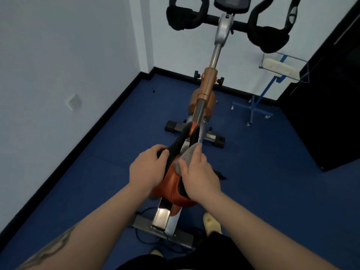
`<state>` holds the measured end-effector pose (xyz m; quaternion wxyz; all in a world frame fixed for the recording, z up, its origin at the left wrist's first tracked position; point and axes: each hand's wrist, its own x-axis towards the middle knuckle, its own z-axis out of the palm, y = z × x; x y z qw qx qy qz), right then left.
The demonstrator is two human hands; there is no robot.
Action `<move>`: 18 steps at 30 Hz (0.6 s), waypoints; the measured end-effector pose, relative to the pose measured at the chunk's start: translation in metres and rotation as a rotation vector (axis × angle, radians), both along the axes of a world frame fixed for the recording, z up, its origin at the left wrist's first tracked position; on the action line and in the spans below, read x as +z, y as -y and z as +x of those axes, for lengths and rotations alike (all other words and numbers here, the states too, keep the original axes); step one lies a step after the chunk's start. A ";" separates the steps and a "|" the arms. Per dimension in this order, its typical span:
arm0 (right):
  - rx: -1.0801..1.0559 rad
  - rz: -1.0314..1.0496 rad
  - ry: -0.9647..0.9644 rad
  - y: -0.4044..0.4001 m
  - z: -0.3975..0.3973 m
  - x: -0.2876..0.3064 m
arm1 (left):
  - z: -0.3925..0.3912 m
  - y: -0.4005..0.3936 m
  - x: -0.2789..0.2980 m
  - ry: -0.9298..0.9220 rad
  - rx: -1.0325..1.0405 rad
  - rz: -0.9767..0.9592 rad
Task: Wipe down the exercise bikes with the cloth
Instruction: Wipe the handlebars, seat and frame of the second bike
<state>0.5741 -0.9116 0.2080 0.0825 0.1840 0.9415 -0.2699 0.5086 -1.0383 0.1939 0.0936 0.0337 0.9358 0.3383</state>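
An orange and silver exercise bike (207, 88) stands in front of me, its black handlebars (187, 18) and console at the top of the view. Its orange and black saddle (171, 178) is right below me. My left hand (148, 170) grips the saddle's left side, fingers curled over the black edge. My right hand (198, 172) holds a grey cloth (185, 158) and presses it on the saddle's right side, near the nose.
The floor (263, 172) is blue. White walls meet in a corner behind the bike, with a socket (74, 102) on the left wall. A blue rack (261, 102) with a white mop head stands at right, beside a dark panel (331, 104). Cables lie by the rear base.
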 end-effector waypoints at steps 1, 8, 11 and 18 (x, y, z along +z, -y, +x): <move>-0.017 -0.034 0.017 -0.006 -0.013 -0.002 | 0.001 0.000 0.000 -0.002 0.005 -0.007; -0.142 -0.283 -0.185 -0.054 -0.113 -0.023 | 0.005 0.000 0.001 0.010 0.143 0.056; 0.251 -0.066 -0.298 -0.070 -0.115 -0.026 | 0.007 -0.002 0.003 0.014 0.246 0.074; 0.977 0.030 -0.333 -0.091 -0.126 -0.006 | 0.018 -0.005 0.005 -0.036 0.506 0.113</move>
